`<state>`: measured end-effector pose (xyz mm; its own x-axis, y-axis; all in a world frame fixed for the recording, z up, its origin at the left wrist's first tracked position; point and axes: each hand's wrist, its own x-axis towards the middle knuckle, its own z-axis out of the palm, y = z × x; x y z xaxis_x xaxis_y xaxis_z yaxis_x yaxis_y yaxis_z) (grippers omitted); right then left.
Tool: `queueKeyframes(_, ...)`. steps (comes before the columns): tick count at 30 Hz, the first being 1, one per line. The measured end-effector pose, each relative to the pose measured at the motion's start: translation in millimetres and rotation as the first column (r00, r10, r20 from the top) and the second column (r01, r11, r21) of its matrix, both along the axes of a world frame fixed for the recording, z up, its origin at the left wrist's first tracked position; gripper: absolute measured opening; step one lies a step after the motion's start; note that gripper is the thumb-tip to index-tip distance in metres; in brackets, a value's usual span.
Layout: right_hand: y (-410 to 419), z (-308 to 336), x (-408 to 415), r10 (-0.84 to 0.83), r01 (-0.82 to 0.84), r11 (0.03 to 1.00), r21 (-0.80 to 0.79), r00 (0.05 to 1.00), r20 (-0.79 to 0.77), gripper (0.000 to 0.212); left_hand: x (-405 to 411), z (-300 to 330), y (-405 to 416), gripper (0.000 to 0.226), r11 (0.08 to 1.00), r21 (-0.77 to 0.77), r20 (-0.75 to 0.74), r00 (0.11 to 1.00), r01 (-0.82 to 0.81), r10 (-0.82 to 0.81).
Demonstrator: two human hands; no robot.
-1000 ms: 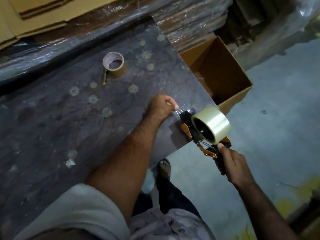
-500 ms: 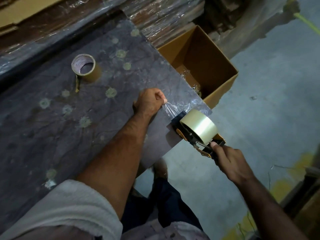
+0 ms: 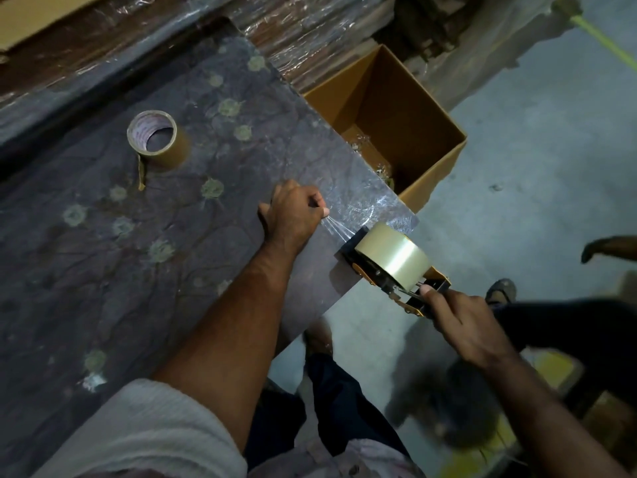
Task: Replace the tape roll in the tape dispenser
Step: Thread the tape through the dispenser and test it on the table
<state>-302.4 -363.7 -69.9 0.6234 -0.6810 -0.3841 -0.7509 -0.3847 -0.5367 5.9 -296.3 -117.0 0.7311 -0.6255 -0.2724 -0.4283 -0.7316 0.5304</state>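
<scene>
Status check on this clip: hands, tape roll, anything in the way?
Left hand pinching the clear tape end. Right hand gripping dispenser handle, clear roll mounted. Nothing blocking.

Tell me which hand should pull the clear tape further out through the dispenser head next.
Left. The left hand already pinches the clear tape's free end, stretched from the dispenser at the table corner. The right hand is occupied gripping the dispenser handle, steadying it.

the left hand [image 3: 293, 215] now pinches the clear tape end [image 3: 336, 227] farther from the tape dispenser [image 3: 386, 270] — a longer strip is drawn off the clear roll [image 3: 393, 257]. another person's foot [image 3: 499, 291] and hand [image 3: 610, 248] have come in at the right — absent before.
</scene>
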Motion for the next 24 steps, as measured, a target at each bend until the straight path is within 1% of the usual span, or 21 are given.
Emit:
queueKeyframes(2, 0, -1, 0, 0.026, -0.027, 0.999, -0.018, 0.999, -0.045, 0.065, -5, 1, 1, 0.016, 0.999, 0.031, 0.058, 0.998, 0.009, -0.011)
queueKeyframes(4, 0, -1, 1, 0.012, -0.012, 1.000, -0.013, 0.998, -0.061, 0.064, -11, 2, 6, 0.024, 0.999, 0.050, 0.156, 0.987, 0.018, -0.025)
queueKeyframes(5, -1, -1, 1, -0.005, 0.004, 1.000, -0.005, 0.998, -0.063, 0.063, -16, 3, 9, 0.026, 0.999, 0.001, 0.204, 0.978, 0.050, -0.050)
queueKeyframes(6, -2, -1, 1, -0.017, 0.017, 1.000, 0.002, 0.998, -0.062, 0.062, -19, 3, 11, 0.025, 0.989, -0.079, 0.230, 0.968, 0.123, -0.102)
queueKeyframes(7, -2, -2, -1, -0.030, 0.031, 0.999, 0.016, 0.998, -0.056, 0.060, -24, 2, 14, 0.024, 0.961, -0.168, 0.226, 0.957, 0.221, -0.181)
queueKeyframes(8, -3, -3, -3, -0.039, 0.041, 0.999, 0.035, 0.998, -0.044, 0.059, -31, 1, 15, 0.029, 0.923, -0.230, 0.185, 0.945, 0.307, -0.268)
queueKeyframes(9, -3, -4, -4, -0.040, 0.041, 0.998, 0.057, 0.999, -0.031, 0.056, -37, -1, 18, 0.034, 0.899, -0.238, 0.125, 0.930, 0.367, -0.346)
queueKeyframes(11, -3, -7, -9, -0.038, 0.040, 0.995, 0.097, 0.999, -0.027, 0.053, -46, -8, 23, 0.040, 0.880, -0.178, 0.031, 0.896, 0.441, -0.443)
queueKeyframes(12, -4, -8, -11, -0.037, 0.040, 0.993, 0.108, 0.999, -0.038, 0.052, -48, -13, 27, 0.043, 0.873, -0.131, 0.029, 0.882, 0.470, -0.471)
queueKeyframes(15, -3, -10, -18, -0.050, 0.053, 0.995, 0.086, 0.998, -0.037, 0.052, -52, -25, 34, 0.052, 0.828, 0.024, 0.097, 0.823, 0.560, -0.559)
queueKeyframes(18, 7, -12, -29, -0.116, 0.113, 0.990, 0.086, 0.993, 0.029, 0.048, -57, -18, 29, 0.054, 0.841, 0.086, 0.072, 0.838, 0.535, -0.540)
queueKeyframes(24, 13, -7, -53, -0.242, 0.216, 0.956, 0.200, 0.964, 0.113, 0.063, -73, -9, 15, 0.069, 0.874, 0.231, 0.106, 0.882, 0.428, -0.460)
